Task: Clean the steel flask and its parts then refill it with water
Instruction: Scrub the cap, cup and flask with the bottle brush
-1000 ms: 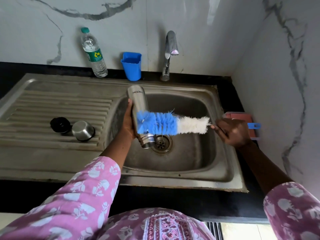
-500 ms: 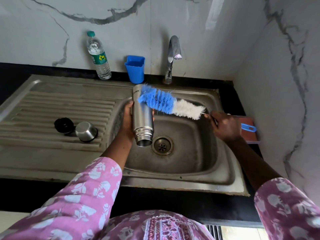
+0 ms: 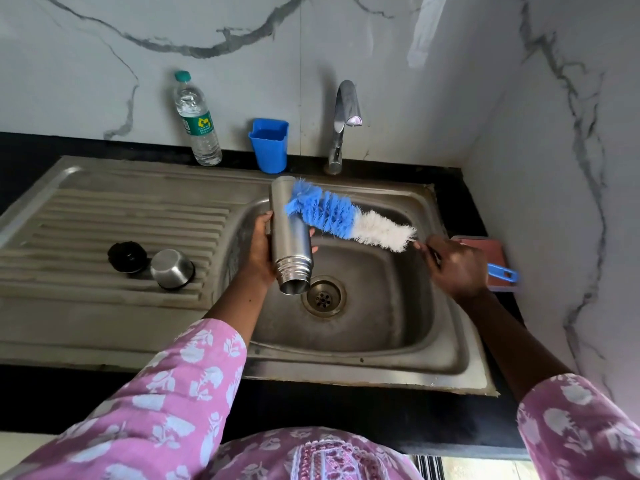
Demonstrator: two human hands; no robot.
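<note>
Steel flask (image 3: 289,237) hangs over the sink (image 3: 398,327), mouth toward the drain, gripped by the left hand (image 3: 259,251); right hand (image 3: 457,266) grips the bottle brush (image 3: 346,220), blue bristles touching the flask's far end.

Walls (image 3: 398,46): white marble with grey veining, meeting in a corner at the right. Bench (image 3: 27,147): black stone, carrying a steel sink (image 3: 381,341) with a ribbed drainboard (image 3: 86,216) at its left. Chrome tap (image 3: 341,123) stood behind the basin. Lighting: soft, even.
</note>
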